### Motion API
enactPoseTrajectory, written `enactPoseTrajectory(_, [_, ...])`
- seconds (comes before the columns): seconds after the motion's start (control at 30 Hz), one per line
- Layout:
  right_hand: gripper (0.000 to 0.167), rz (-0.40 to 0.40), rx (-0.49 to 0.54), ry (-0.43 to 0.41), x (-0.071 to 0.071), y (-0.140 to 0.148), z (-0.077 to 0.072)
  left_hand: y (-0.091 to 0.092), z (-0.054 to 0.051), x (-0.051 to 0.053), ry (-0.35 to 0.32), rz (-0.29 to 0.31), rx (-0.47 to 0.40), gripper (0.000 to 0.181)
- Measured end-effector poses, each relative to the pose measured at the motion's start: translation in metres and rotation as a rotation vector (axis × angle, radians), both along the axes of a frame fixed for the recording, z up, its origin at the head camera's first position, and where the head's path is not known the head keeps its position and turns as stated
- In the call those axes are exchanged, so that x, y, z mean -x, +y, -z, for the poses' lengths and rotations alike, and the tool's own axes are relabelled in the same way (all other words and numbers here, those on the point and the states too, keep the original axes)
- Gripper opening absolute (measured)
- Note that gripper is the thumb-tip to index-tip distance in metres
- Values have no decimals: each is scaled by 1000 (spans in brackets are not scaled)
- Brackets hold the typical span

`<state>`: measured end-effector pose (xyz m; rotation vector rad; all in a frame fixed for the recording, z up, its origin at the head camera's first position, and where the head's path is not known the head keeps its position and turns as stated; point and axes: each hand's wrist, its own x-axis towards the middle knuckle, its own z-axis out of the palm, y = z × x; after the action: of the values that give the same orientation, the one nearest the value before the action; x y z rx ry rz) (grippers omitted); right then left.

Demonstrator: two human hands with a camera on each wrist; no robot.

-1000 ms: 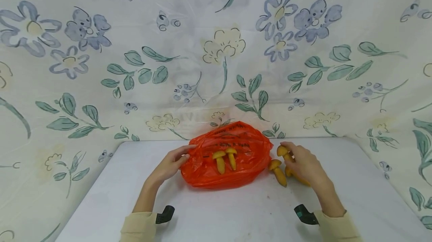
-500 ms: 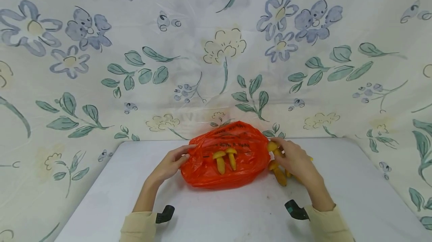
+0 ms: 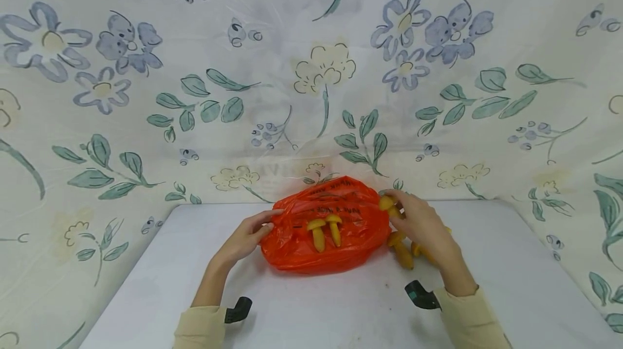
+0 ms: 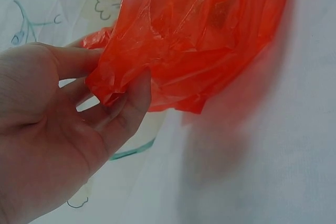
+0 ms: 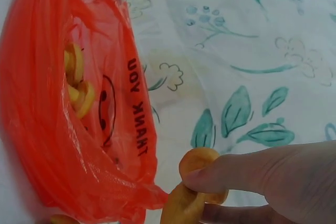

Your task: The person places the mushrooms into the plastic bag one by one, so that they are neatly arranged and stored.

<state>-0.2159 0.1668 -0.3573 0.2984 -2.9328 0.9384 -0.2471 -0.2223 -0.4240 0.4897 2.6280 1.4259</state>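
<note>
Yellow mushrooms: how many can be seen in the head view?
5 at least: two mushrooms in the red bag, one pinched by the right hand, one on the table beside the bag, and one partly behind that hand, where more may be hidden.

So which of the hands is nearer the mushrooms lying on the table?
Right. The right hand is just over those mushrooms, pinching another mushroom; the left hand is across the bag, gripping its opposite edge.

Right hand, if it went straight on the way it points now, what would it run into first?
Probably the right end of the red bag, just ahead of the mushroom in the right hand. Depth is unclear, so it might pass over the rim.
</note>
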Motion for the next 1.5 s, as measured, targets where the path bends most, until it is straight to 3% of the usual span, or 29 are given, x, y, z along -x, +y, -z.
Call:
enactPoseTrajectory(0.4, [53,-54,30,-8,14,-19,-8,0,0,1,0,-6,5,41])
enactPoseTrajectory(1.0, [54,-99,76,-49,31,-47,2,0,0,1,-9,-7,-6,40])
enactPoseTrajectory(1.5, [53,-78,79,-86,42,-69,26,3,-1,2,10,1,-7,41])
